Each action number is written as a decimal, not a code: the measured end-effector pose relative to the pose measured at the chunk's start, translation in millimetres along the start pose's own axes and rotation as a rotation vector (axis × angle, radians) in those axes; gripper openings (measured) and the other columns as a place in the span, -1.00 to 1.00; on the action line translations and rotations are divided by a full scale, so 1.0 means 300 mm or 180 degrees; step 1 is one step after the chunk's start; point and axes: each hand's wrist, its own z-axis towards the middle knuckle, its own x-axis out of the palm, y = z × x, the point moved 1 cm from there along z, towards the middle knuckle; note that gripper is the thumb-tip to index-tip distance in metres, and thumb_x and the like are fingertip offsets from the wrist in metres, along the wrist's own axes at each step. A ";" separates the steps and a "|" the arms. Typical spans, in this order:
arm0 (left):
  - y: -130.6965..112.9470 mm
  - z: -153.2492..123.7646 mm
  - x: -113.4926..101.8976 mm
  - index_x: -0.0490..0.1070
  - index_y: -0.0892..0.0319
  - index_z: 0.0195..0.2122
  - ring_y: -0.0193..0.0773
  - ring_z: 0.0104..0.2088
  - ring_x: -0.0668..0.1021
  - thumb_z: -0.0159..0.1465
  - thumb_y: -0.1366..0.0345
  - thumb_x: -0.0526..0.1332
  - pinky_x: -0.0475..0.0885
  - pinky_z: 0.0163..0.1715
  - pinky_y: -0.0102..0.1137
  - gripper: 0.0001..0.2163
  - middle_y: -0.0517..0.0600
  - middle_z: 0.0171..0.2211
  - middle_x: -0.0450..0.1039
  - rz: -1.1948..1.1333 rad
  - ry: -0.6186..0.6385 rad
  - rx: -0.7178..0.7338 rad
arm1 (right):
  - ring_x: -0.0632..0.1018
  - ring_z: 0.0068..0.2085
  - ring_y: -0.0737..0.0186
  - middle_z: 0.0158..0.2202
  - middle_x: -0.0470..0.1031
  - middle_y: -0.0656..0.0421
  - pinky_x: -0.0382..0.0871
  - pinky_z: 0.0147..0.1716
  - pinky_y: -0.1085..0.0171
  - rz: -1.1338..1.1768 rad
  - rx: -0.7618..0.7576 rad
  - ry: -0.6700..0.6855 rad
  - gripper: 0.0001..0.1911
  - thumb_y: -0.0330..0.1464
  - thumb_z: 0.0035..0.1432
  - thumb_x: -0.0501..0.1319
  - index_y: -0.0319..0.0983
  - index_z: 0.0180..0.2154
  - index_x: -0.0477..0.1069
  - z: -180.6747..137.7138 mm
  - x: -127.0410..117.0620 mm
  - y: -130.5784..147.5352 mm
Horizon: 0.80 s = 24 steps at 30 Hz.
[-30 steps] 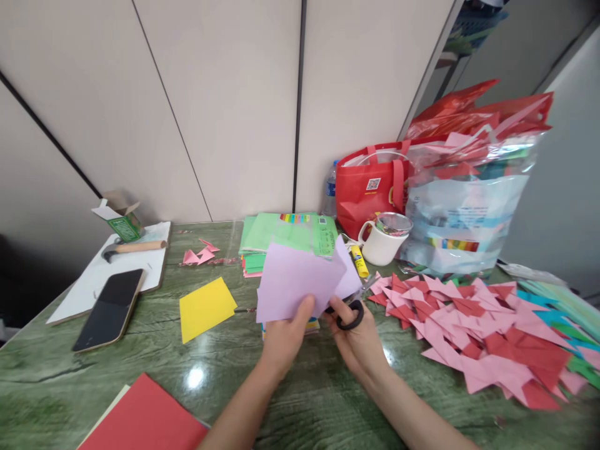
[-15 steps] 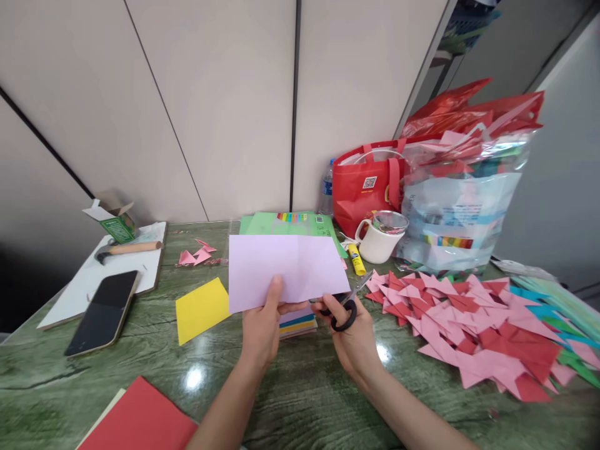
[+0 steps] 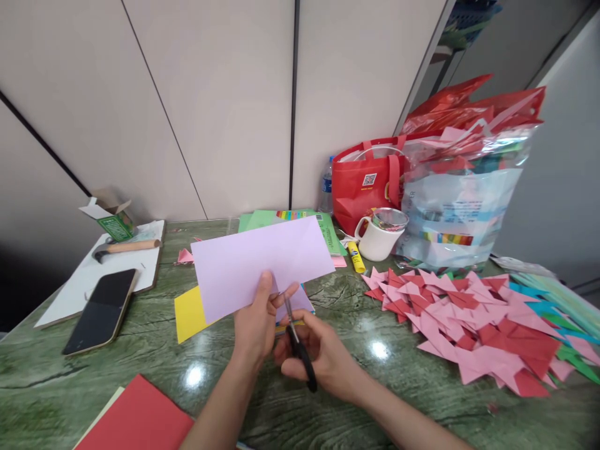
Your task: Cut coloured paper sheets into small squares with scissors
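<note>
My left hand [image 3: 255,322] pinches the lower edge of a lilac sheet of paper [image 3: 255,259], held up and tilted above the green table [image 3: 140,337]. My right hand [image 3: 319,356] grips black-handled scissors [image 3: 295,337]. Their blades point up at the sheet's lower edge, right beside my left thumb. A second lilac piece shows just behind the blades. Under the sheet lie a yellow square [image 3: 187,312] and a stack of coloured paper, mostly hidden.
A heap of folded pink and red paper pieces [image 3: 469,325] covers the right side. Behind stand a white mug [image 3: 379,237], a yellow glue stick [image 3: 355,257], a red bag [image 3: 368,184] and a clear plastic bag [image 3: 459,200]. A phone [image 3: 100,309] and hammer [image 3: 124,248] lie left; red paper [image 3: 135,419] lies near.
The lilac sheet has unfolded and swung left, now tilted. My right hand has brought the scissors from the sheet's right side to below it, blades pointing up at its lower edge.
</note>
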 end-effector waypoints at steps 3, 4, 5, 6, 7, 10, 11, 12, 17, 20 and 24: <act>-0.003 -0.014 0.010 0.40 0.06 -0.23 -0.22 -0.27 0.52 0.03 0.36 0.26 0.49 -0.28 -0.13 -0.75 -0.06 -0.28 0.47 0.0065 0.0010 -0.0044 | 0.46 -0.36 0.28 -0.38 0.46 0.18 0.32 -0.32 0.30 0.0002 0.0002 0.0083 -0.62 -0.31 -0.17 0.35 -0.22 -0.26 0.31 -0.006 0.008 -0.011; -0.004 -0.016 0.012 0.39 0.05 -0.20 -0.20 -0.25 0.53 0.03 0.35 0.27 0.48 -0.28 -0.15 -0.73 -0.06 -0.27 0.47 0.0083 -0.0007 -0.0040 | 0.45 -0.36 0.29 -0.39 0.44 0.19 0.30 -0.32 0.31 0.0000 -0.0019 0.0062 -0.64 -0.30 -0.16 0.34 -0.22 -0.27 0.31 -0.007 0.007 -0.012; -0.005 -0.017 0.013 0.37 0.05 -0.17 -0.19 -0.25 0.53 0.02 0.33 0.27 0.48 -0.28 -0.15 -0.70 -0.06 -0.26 0.47 0.0088 -0.0032 -0.0025 | 0.44 -0.38 0.30 -0.40 0.43 0.20 0.29 -0.34 0.32 -0.0011 -0.0022 0.0046 -0.63 -0.28 -0.16 0.34 -0.22 -0.27 0.31 -0.006 0.006 -0.013; -0.007 -0.017 0.013 0.36 0.05 -0.15 -0.18 -0.25 0.53 0.02 0.31 0.27 0.48 -0.28 -0.16 -0.67 -0.06 -0.25 0.48 0.0084 -0.0058 -0.0002 | 0.43 -0.39 0.30 -0.42 0.41 0.21 0.28 -0.36 0.33 -0.0026 -0.0013 0.0040 -0.62 -0.27 -0.15 0.34 -0.22 -0.26 0.31 -0.006 0.004 -0.012; -0.008 -0.017 0.014 0.35 0.06 -0.12 -0.18 -0.26 0.53 0.03 0.30 0.27 0.47 -0.27 -0.16 -0.65 -0.05 -0.24 0.48 0.0074 -0.0077 0.0031 | 0.41 -0.41 0.31 -0.43 0.40 0.22 0.26 -0.38 0.34 -0.0042 -0.0003 0.0045 -0.61 -0.24 -0.15 0.33 -0.22 -0.26 0.30 -0.005 0.003 -0.011; -0.007 -0.019 0.014 0.33 0.07 -0.09 -0.19 -0.23 0.52 0.05 0.27 0.25 0.46 -0.22 -0.18 -0.65 -0.03 -0.19 0.47 0.0059 -0.0078 0.0145 | 0.37 -0.43 0.33 -0.45 0.35 0.23 0.22 -0.42 0.37 -0.0079 0.0040 0.0092 -0.58 -0.18 -0.14 0.32 -0.22 -0.24 0.30 -0.005 0.003 -0.002; -0.005 -0.020 0.014 0.34 0.08 -0.10 -0.19 -0.21 0.52 0.06 0.26 0.24 0.45 -0.21 -0.19 -0.65 -0.03 -0.17 0.46 0.0077 -0.0074 0.0166 | 0.36 -0.43 0.33 -0.45 0.34 0.24 0.21 -0.43 0.37 -0.0070 0.0049 0.0110 -0.58 -0.17 -0.14 0.31 -0.22 -0.24 0.30 -0.006 0.005 0.001; -0.002 -0.022 0.013 0.34 0.09 -0.11 -0.19 -0.19 0.51 0.06 0.25 0.24 0.45 -0.20 -0.22 -0.66 -0.02 -0.16 0.46 0.0109 -0.0087 0.0172 | 0.34 -0.44 0.34 -0.46 0.33 0.24 0.20 -0.44 0.38 -0.0045 0.0053 0.0119 -0.57 -0.16 -0.14 0.31 -0.22 -0.24 0.30 -0.006 0.006 0.005; 0.026 -0.033 -0.004 0.40 0.22 -0.22 -0.15 -0.26 0.53 -0.02 0.11 0.27 0.46 -0.30 -0.31 -0.62 0.06 -0.34 0.50 0.0602 -0.0315 -0.0218 | 0.29 -0.45 0.36 -0.48 0.29 0.26 0.18 -0.44 0.39 0.0116 -0.0014 0.0083 -0.57 -0.13 -0.15 0.31 -0.22 -0.28 0.28 -0.004 0.009 0.022; 0.043 -0.045 -0.012 0.43 0.30 -0.31 -0.16 -0.40 0.54 -0.05 0.01 0.26 0.45 -0.43 -0.34 -0.57 0.08 -0.48 0.48 0.0911 -0.0376 -0.0558 | 0.30 -0.43 0.34 -0.46 0.28 0.24 0.19 -0.43 0.38 0.0095 -0.0062 0.0024 -0.56 -0.10 -0.18 0.31 -0.22 -0.32 0.27 0.000 0.007 0.027; 0.057 -0.056 -0.008 0.44 0.32 -0.32 -0.25 -0.49 0.50 -0.11 0.04 0.30 0.41 -0.48 -0.39 -0.56 0.04 -0.53 0.45 0.0826 -0.0471 -0.0746 | 0.30 -0.42 0.30 -0.45 0.29 0.22 0.20 -0.45 0.38 0.0008 -0.0129 -0.0085 -0.56 -0.08 -0.18 0.31 -0.21 -0.34 0.26 0.004 0.005 0.034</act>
